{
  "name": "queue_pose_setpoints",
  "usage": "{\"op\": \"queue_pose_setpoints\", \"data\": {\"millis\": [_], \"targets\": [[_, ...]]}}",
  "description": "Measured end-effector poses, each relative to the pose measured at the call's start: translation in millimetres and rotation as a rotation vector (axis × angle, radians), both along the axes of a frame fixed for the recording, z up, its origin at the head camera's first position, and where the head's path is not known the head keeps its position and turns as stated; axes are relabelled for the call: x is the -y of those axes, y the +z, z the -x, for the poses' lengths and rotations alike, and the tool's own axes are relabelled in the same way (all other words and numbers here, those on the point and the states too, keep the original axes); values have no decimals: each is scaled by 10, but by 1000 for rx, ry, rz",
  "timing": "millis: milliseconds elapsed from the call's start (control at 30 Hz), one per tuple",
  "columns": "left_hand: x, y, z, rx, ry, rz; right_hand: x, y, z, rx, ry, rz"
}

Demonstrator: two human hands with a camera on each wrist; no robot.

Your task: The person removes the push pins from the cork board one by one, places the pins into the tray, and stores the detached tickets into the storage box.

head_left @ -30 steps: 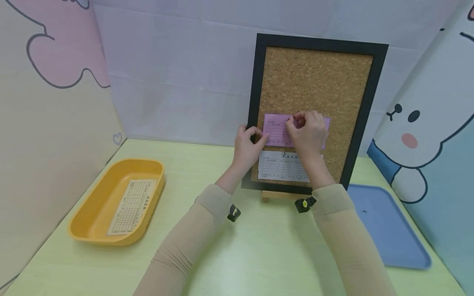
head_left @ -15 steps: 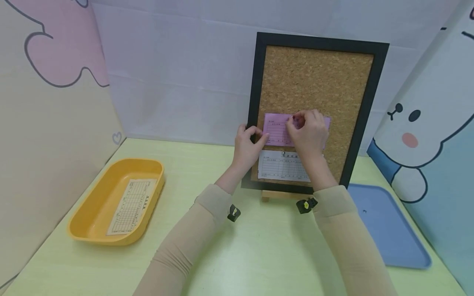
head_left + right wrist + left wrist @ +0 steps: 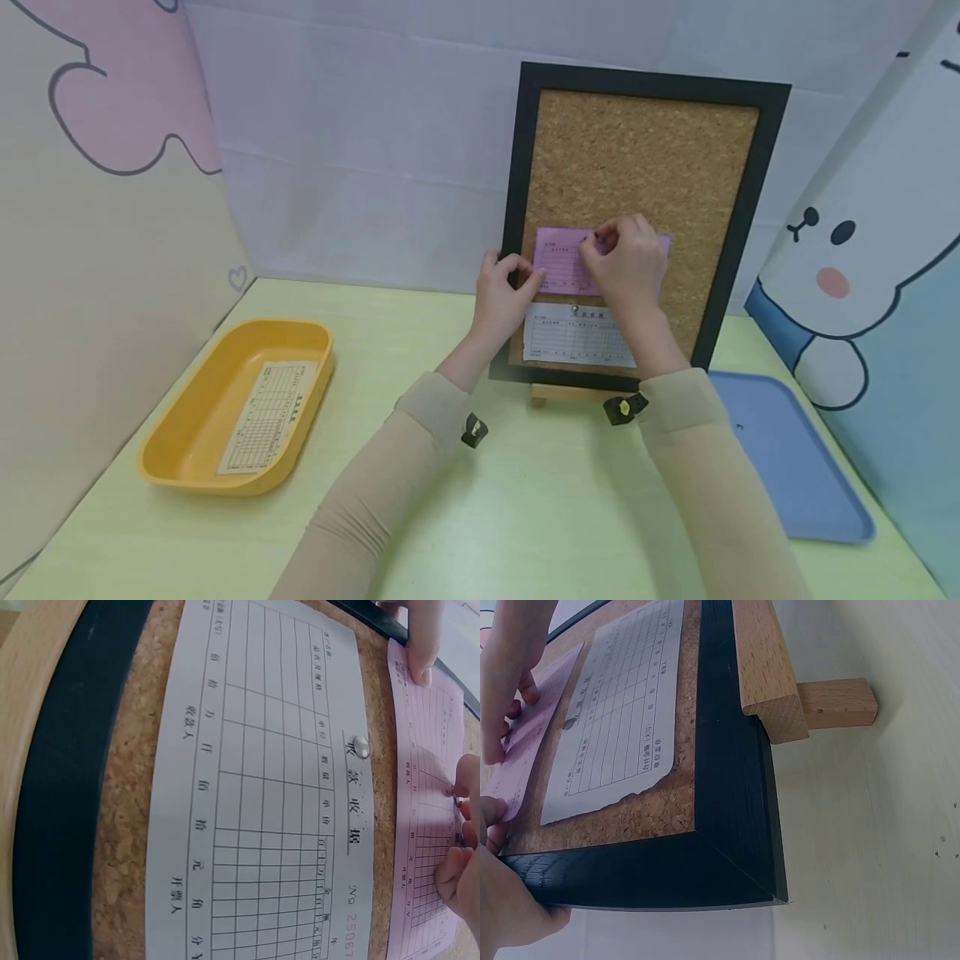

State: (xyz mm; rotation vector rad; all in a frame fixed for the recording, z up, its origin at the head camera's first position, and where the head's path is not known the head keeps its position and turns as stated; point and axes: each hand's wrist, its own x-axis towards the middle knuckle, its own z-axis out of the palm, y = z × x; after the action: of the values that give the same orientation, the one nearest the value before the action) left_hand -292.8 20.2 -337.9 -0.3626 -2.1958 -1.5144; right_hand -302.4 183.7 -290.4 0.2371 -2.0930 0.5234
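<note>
A black-framed corkboard [image 3: 645,158] stands upright against the back wall. On its lower half lies a pink receipt slip [image 3: 558,265], directly above a white receipt slip [image 3: 573,335] held by a silver push pin [image 3: 361,747]. My left hand [image 3: 501,296] pinches the pink slip's left edge near its lower corner, other fingers beside the frame. At the pink slip's upper middle, my right hand [image 3: 628,262] pinches a small silver push pin [image 3: 458,801] against the paper. The right hand hides much of the pink slip's right half in the head view.
A yellow tray [image 3: 174,417] with a cream form [image 3: 266,417] inside stands left on the pale green table [image 3: 517,517]. To the right lies a blue tray [image 3: 806,467] with a tiny object on it. A wooden stand [image 3: 769,667] supports the board's bottom edge.
Both hands keep their places on the pink slip. The right hand and wrist have shifted very slightly up and right; the scene otherwise looks the same.
</note>
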Motion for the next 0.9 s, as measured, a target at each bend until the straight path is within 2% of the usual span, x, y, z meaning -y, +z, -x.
{"op": "queue_pose_setpoints", "data": {"millis": [333,900], "targets": [[2,14,-4,6,1,5,0,22,1,24,0,-8],[10,-11,2,-6,-6,8,-10,-12,18,-24,22,0]]}}
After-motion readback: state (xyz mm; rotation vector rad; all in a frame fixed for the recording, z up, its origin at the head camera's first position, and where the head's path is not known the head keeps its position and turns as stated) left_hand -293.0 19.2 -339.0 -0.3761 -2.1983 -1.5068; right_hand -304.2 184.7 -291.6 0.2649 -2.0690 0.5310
